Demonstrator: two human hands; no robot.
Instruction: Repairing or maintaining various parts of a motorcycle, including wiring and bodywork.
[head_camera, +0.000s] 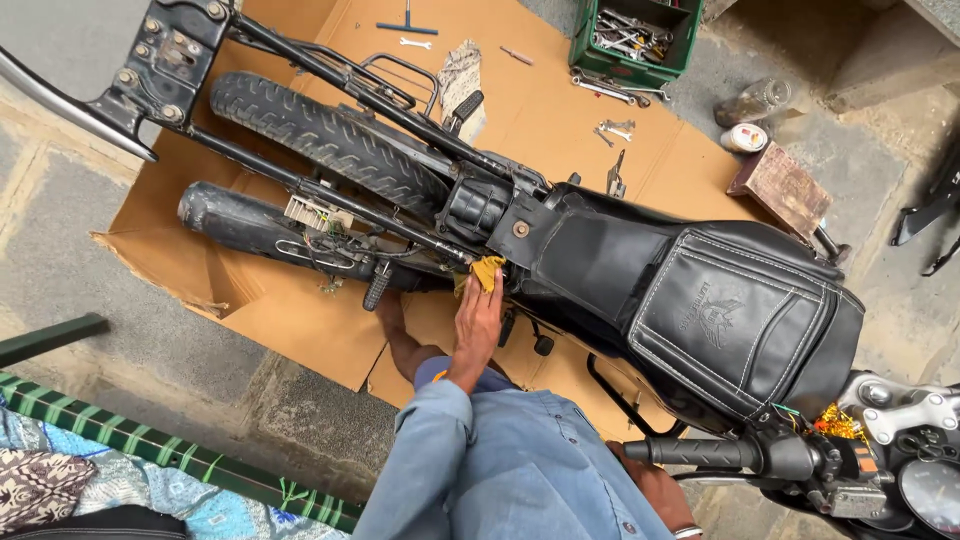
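A black motorcycle stands on flattened cardboard (560, 100), its seat off and its tank under a black leather cover (740, 320). My left hand (478, 325), in a blue sleeve, presses a yellow cloth (487, 270) against the frame just behind the tank. A second bare forearm (400, 340) reaches under the frame beside it, with its hand hidden. My right hand (655, 490) shows only partly at the bottom, below the left handlebar grip (690, 452). Whether it holds anything I cannot tell.
The rear tyre (320, 135) and exhaust pipe (240, 220) lie to the upper left. A green toolbox (635, 35), loose spanners (610, 128), a bottle (755, 100), a small tin (745, 137) and a wooden block (780, 185) sit beyond the bike. A striped bed frame (150, 450) is at the lower left.
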